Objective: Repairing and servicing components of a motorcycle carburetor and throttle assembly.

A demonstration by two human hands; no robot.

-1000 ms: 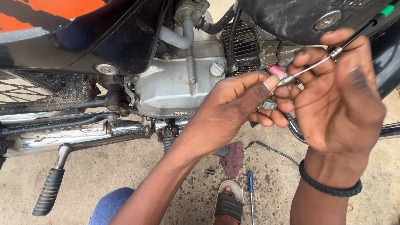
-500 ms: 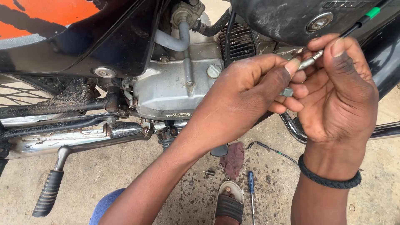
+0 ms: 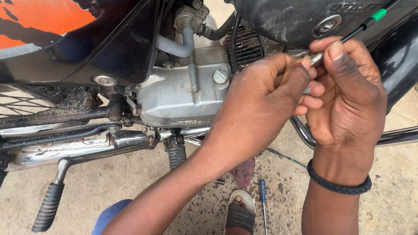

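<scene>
The left hand (image 3: 265, 100) is closed, its fingertips pinched on the metal end of a black cable (image 3: 355, 32). The right hand (image 3: 344, 95) is curled beside it, thumb and fingers gripping the same cable end, and the two hands touch. The cable, with a green band, runs up and right past the dark fuel tank (image 3: 296, 21). The hands sit close against the motorcycle, just in front of the grey engine (image 3: 183, 95), with little free space behind them and open space below. A black wristband (image 3: 337, 185) circles the right wrist. Below, on the sandy concrete ground (image 3: 109, 182), lie a blue-handled screwdriver (image 3: 263, 200) and a sandalled foot (image 3: 239, 213).
</scene>
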